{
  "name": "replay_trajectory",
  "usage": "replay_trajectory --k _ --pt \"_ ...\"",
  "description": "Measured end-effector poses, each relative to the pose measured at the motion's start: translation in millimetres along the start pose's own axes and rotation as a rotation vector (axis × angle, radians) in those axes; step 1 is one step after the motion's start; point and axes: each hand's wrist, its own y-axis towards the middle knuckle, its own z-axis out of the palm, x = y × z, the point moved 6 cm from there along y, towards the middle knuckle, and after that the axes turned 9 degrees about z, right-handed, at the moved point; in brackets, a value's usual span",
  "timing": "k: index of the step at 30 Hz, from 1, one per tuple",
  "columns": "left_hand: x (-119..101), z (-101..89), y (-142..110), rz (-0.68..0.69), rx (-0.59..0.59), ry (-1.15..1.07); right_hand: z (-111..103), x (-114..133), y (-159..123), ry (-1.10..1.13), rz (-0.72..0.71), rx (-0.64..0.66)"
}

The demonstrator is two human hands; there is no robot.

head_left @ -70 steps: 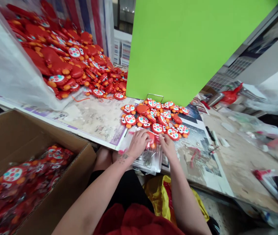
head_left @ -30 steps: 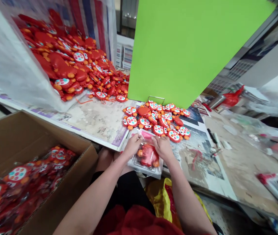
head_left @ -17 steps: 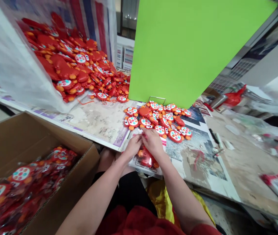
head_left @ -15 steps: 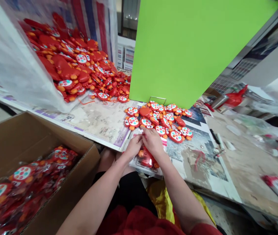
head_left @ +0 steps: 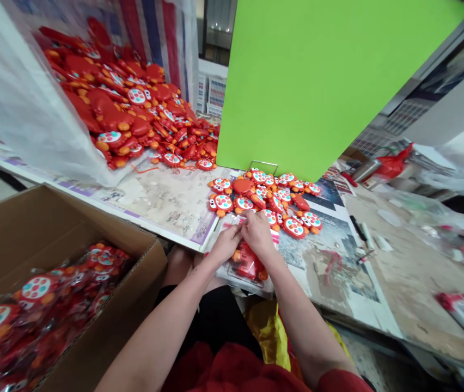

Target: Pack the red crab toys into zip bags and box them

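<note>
My left hand and my right hand meet at the upper end of a clear plastic bag near the table's front edge. Inside the bag shows a red plastic toy with orange feet, its back side up. Both hands have their fingers closed and pressed together at the bag's opening, which has a pinkish-red printed strip. My fingertips partly hide the bag's edge. Just beyond my hands lie several loose red crab-like toys with white, dotted round faces.
A cardboard box at lower left holds several bagged toys. Behind it, a large white woven sack spills a heap of red toys. A tall green panel stands beyond the loose toys. Markers and plastic bags lie at right.
My right hand has shifted slightly, its fingers more curled over the bag's upper end. The bag and the toy in it stay nearly in place.
</note>
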Motion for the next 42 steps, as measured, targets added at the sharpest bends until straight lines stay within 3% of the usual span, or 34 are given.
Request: replay_trajectory --k 2,5,9,12,14,18,22,25,27,32,36,42 --pt "1.2 1.1 -1.0 -0.028 0.002 -0.046 -4.0 -30.1 -1.6 0.077 0.129 -0.089" --pt "5.1 0.3 -3.0 -0.097 -0.024 -0.072 -20.7 -104.1 -24.4 0.096 0.343 -0.234" --pt "7.1 0.6 -2.9 -0.130 -0.036 -0.125 -56.5 -214.6 -93.1 -0.119 0.609 -0.260" --pt "3.9 1.2 -1.4 -0.112 -0.033 -0.140 -84.2 -255.8 -138.7 -0.317 0.713 -0.277" --pt "0.2 0.5 -0.9 -0.093 -0.041 -0.149 -93.2 -246.9 -146.7 -0.334 0.623 -0.340" --pt "-5.3 -1.0 -1.1 -0.105 -0.038 -0.151 -74.8 -178.2 -118.8 -0.157 0.433 -0.358" --pt "-7.4 -5.7 -2.5 -0.118 -0.071 -0.098 -31.2 -104.2 -80.3 -0.001 0.385 -0.148" --pt "-7.7 -7.7 -4.0 -0.117 -0.096 -0.086 -12.4 -77.8 -70.6 0.227 0.371 -0.049" --pt "-8.6 -7.9 -4.6 -0.124 -0.109 -0.113 -7.8 -78.9 -71.7 0.430 0.393 0.005" --pt "-11.4 -0.8 -5.0 -0.227 -0.050 -0.335 -9.4 -109.8 -89.3 0.838 0.575 0.089" --pt "-8.5 2.7 -6.6 -0.330 -0.005 -0.456 -14.4 -121.7 -101.4 0.931 0.640 0.032" --pt "-4.5 1.4 -7.4 -0.322 0.004 -0.464 -17.6 -125.7 -99.9 0.933 0.630 -0.022"
